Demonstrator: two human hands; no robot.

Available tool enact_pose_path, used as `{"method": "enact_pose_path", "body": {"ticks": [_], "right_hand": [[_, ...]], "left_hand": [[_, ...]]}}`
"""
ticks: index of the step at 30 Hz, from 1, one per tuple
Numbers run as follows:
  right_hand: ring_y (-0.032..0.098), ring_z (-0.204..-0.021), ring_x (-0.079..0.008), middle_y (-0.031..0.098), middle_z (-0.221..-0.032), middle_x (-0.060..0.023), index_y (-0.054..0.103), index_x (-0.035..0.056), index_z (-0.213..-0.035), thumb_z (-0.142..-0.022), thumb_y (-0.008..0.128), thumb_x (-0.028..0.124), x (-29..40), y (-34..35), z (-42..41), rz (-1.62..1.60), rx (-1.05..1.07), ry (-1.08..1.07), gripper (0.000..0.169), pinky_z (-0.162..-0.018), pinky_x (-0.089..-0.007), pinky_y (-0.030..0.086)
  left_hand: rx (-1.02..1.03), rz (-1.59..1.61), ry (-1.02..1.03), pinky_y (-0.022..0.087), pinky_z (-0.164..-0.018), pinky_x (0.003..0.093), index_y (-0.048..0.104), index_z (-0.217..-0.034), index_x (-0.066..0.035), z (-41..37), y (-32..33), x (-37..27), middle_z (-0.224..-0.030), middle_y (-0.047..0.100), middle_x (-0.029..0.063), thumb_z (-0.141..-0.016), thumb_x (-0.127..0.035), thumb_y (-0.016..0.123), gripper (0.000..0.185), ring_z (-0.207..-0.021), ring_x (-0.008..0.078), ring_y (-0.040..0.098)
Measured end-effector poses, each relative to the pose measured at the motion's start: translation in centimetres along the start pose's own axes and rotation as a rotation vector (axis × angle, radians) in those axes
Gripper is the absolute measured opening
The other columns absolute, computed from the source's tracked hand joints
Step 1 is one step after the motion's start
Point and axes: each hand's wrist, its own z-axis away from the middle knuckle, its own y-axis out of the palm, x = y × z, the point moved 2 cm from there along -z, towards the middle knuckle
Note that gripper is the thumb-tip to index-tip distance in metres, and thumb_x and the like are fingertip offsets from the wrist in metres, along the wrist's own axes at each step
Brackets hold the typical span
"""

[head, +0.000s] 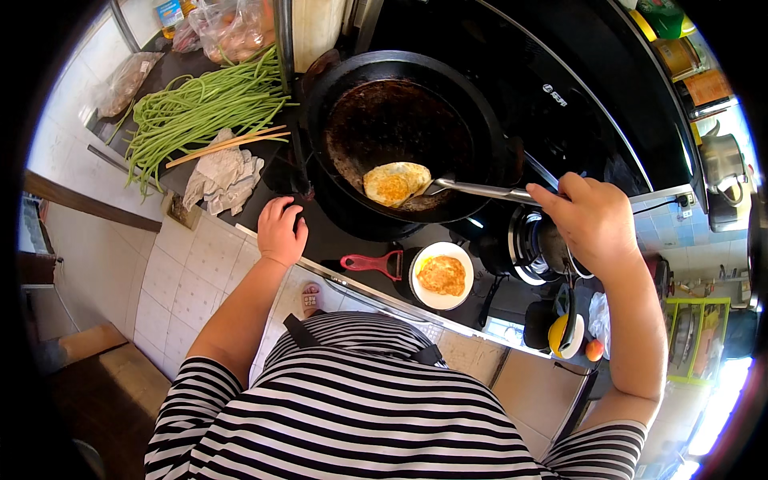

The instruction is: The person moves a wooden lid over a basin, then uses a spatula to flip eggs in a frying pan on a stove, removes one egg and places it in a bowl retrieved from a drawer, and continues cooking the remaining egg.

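Note:
My right hand (pixel 591 219) grips the handle of a metal spatula (pixel 474 188). The spatula's head is at a fried egg (pixel 396 182), partly hidden by it, low on the near side of a large dark wok (pixel 408 129). Browned patches mark the egg's pale surface. At the counter's front edge rests my left hand (pixel 281 231), fingers slightly curled and holding nothing. A white bowl (pixel 443 301) with another fried egg (pixel 441 275) in it stands in front of the wok. Beside the bowl lies a red peeler (pixel 372 263).
Long green beans (pixel 204 111), wooden chopsticks (pixel 228 148) and a crumpled cloth (pixel 225 177) lie left of the wok. Plastic bags (pixel 234 30) sit behind them. A black range hood (pixel 540 90) slopes over the back right. A second burner (pixel 531 246) is near my right forearm.

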Motion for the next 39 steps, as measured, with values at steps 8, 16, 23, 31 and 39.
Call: {"method": "enact_pose_path", "body": {"ticks": [8,16,23,31,39], "right_hand": [[0.054,-0.059,-0.0187,0.05,-0.071,-0.0033,0.067,0.0141,-0.102,-0.075,0.069,0.009,0.7,0.5,-4.6,-0.032,-0.118,0.034,0.028,-0.051,-0.0307,0.043],[0.059,-0.065,-0.0209,0.054,-0.076,-0.0035,0.067,0.0129,-0.103,-0.075,0.069,0.011,0.9,2.5,-9.7,-0.059,-0.22,0.098,0.028,-0.057,-0.0306,0.048],[0.06,-0.069,-0.0233,0.057,-0.078,-0.0052,0.067,0.0162,-0.107,-0.078,0.067,0.016,-1.8,3.1,-8.6,-0.128,-0.163,0.318,0.028,-0.062,-0.0327,0.048],[0.059,-0.062,-0.0134,0.065,-0.076,-0.0065,0.066,0.0046,-0.109,-0.082,0.064,0.021,-6.6,8.0,-4.1,-0.828,0.281,0.768,0.031,-0.057,-0.0269,0.047],[0.04,-0.039,-0.0044,0.053,-0.054,0.0001,0.065,0.0012,-0.109,-0.086,0.06,0.017,-6.4,10.0,-5.1,-1.127,0.496,0.931,0.028,-0.038,-0.0187,0.027]], "left_hand": [[-0.013,0.015,0.007,0.043,-0.086,0.043,0.058,-0.09,-0.007,0.1,0.1,0.2,-0.106,0.056,0.0113,-0.07,-0.008,0.063,0.02,-0.1,0.0339,0.052],[0.031,0.022,-0.035,0.041,-0.091,0.0416,0.061,-0.091,-0.006,0.1,0.2,0.4,-0.108,0.055,0.009,-0.071,-0.011,0.063,0.021,-0.106,0.0315,0.05],[0.011,0.026,-0.044,0.04,-0.091,0.0414,0.061,-0.091,-0.006,0.3,0.1,0.4,-0.108,0.055,0.0086,-0.071,-0.011,0.063,0.021,-0.105,0.0312,0.05],[0.019,0.036,-0.038,0.041,-0.09,0.0419,0.061,-0.091,-0.007,0.2,0.2,0.5,-0.108,0.055,0.0087,-0.07,-0.011,0.063,0.021,-0.104,0.0311,0.051],[0.012,0.024,-0.031,0.042,-0.089,0.0419,0.06,-0.091,-0.007,0.2,0.1,0.5,-0.107,0.056,0.0091,-0.07,-0.011,0.063,0.021,-0.103,0.0312,0.051]]}}
